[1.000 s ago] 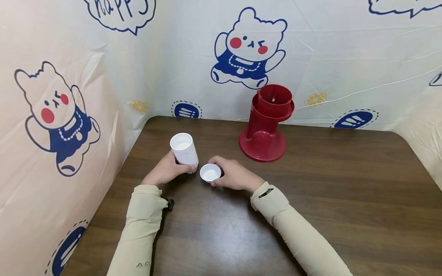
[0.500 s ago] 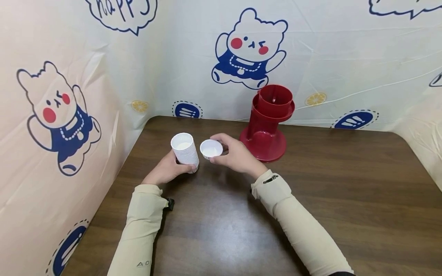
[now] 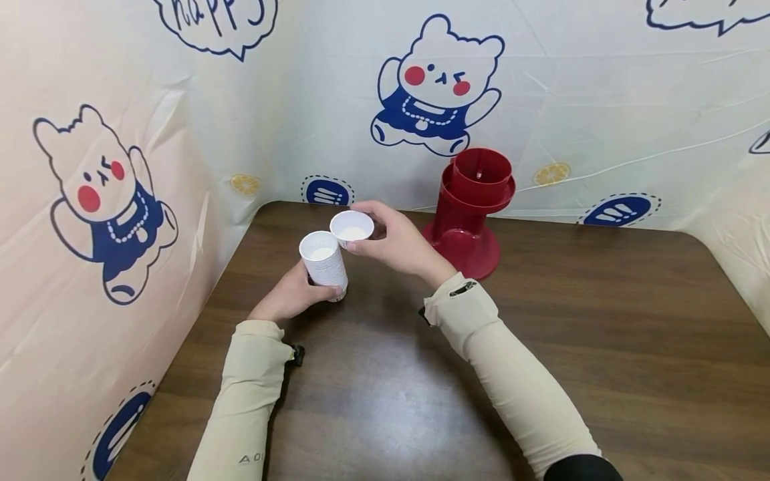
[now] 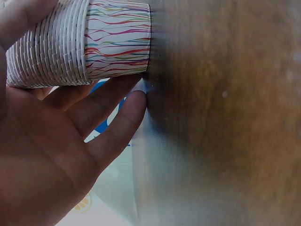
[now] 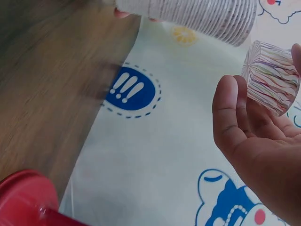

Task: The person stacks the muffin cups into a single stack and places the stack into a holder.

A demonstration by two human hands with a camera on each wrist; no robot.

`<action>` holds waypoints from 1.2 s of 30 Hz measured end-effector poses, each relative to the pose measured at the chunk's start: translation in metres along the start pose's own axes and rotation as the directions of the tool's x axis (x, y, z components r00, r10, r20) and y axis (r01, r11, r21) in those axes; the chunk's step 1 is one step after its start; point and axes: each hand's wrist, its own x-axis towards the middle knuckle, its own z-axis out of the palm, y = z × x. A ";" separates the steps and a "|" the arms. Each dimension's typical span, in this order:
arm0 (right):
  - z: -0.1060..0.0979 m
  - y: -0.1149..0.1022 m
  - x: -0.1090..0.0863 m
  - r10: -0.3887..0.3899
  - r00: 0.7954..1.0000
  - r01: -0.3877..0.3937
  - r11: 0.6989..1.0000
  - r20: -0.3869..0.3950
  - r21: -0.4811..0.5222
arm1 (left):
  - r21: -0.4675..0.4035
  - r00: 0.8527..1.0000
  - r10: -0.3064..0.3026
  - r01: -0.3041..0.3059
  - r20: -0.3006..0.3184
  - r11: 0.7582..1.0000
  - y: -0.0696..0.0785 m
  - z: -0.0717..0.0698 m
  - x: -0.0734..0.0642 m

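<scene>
My left hand (image 3: 291,294) grips a tall stack of white paper cups (image 3: 327,270) low down, thumb on the near side. The stack stands upright on the table, and in the left wrist view its lowest cup (image 4: 120,40) shows wavy coloured lines. My right hand (image 3: 404,246) pinches a single paper cup (image 3: 351,227) by its side, mouth up. This cup is raised to the height of the stack's top and overlaps its rim in the head view. In the right wrist view the single cup (image 5: 272,77) shows beside the stack's upper end, a small gap between them.
A dark red plastic stand (image 3: 462,230) with a round base and tube-shaped top stands at the back, behind my right hand. The brown wooden table (image 3: 601,334) spreads to the right. A printed white cloth (image 3: 589,107) hangs along the back and sides.
My right hand has lifted the single cup from low beside the stack up and then left to the stack's top rim. The left hand and the stack stay in place.
</scene>
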 end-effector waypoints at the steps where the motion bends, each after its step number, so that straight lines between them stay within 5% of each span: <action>1: 0.001 -0.001 0.001 -0.007 1.000 0.007 1.000 0.005 0.007 | 0.000 1.000 0.003 -0.003 -0.001 1.000 0.000 0.000 0.000; 36: 0.041 -0.020 0.022 -0.010 0.999 0.016 0.992 0.047 -0.123 | -0.001 1.000 0.018 -0.018 0.004 1.000 0.000 0.000 -0.003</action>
